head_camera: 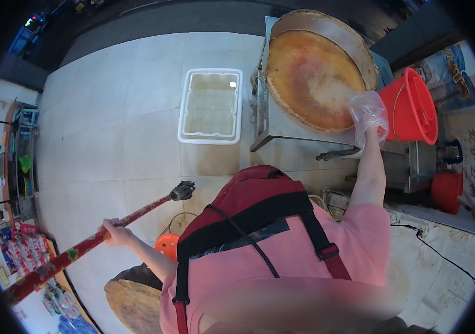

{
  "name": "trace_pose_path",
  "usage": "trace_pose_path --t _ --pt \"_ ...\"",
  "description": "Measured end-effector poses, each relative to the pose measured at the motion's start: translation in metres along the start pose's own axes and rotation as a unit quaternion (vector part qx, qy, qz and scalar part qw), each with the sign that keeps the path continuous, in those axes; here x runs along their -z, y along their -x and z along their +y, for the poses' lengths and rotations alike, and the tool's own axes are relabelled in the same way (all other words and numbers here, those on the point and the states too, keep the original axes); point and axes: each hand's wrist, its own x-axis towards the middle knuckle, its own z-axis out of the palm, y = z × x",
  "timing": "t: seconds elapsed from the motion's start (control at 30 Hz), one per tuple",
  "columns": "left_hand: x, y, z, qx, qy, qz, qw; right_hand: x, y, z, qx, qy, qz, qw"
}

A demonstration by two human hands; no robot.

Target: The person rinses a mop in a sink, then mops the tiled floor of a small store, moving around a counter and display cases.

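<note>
My left hand (pixel 116 233) is closed around the worn red-patterned pole of a mop (pixel 145 208). Its small dark grey head points down towards the tiled floor, and the pole runs out at the lower left. A clear plastic bag (pixel 367 112) covers my right hand (pixel 374 130), which reaches out at the right. The bagged fingers are at the near edge of a large round chopping block (pixel 304 79), close beside a red bucket (pixel 400 106). The bag's folds hide whether they grip anything. The block's surface is stained and wet-looking, with a raised curved band along its far side.
A metal table (pixel 291 132) carries the block. A white plastic tub (pixel 239 106) with liquid stands on the tiled floor (pixel 95 137). Nearby are an orange stool (pixel 166 245), a wooden stump (pixel 131 304), another red bucket (pixel 446 193) and a black cable (pixel 446 259).
</note>
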Motion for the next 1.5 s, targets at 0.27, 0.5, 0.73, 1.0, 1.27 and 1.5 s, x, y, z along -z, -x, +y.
trace_pose_path --t 0.27,0.5,0.73,1.0,1.27,1.5 --pt "0.007 -0.005 -0.007 -0.021 0.027 0.010 0.999 -0.028 0.008 0.018 0.034 -0.338 0.037 0.940" --pt "0.013 -0.007 -0.016 0.008 0.003 0.033 0.999 -0.027 0.062 0.035 0.115 -0.044 0.080 0.989" --pt "0.014 -0.005 -0.018 0.020 -0.012 -0.013 1.000 -0.015 0.033 0.000 -0.175 -0.526 -0.083 0.828" --pt "0.013 -0.004 -0.014 0.012 -0.042 -0.006 0.999 0.018 -0.059 -0.024 -0.025 -0.531 0.109 0.840" --pt "0.017 0.001 -0.020 0.026 -0.032 0.023 0.999 0.084 0.032 -0.038 -0.042 -0.295 0.193 0.935" --pt "0.043 -0.010 -0.051 0.071 0.000 0.040 0.997 0.140 0.062 -0.143 -0.013 -0.435 0.306 0.847"
